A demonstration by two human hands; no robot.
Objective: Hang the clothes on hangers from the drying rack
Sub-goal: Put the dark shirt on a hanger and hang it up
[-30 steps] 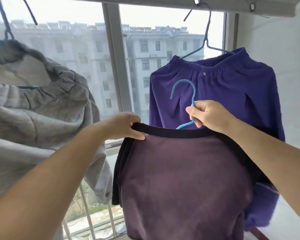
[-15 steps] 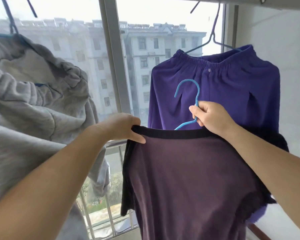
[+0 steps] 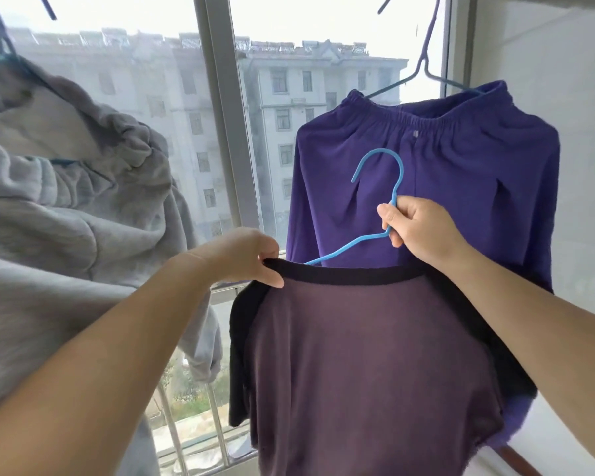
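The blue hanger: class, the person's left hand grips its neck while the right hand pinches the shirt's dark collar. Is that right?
The hands are swapped. In the head view the right hand grips the blue hanger at its neck, while the left hand pinches the shirt's dark collar.

The shirt (image 3: 368,365) hangs before the trousers (image 3: 461,173), with the sweatshirt (image 3: 66,207) left and the window (image 3: 220,115) behind.

No legible text, label, brand, number or sign appears; the small pale tag (image 3: 415,133) on the purple garment (image 3: 461,173) is too small to read.
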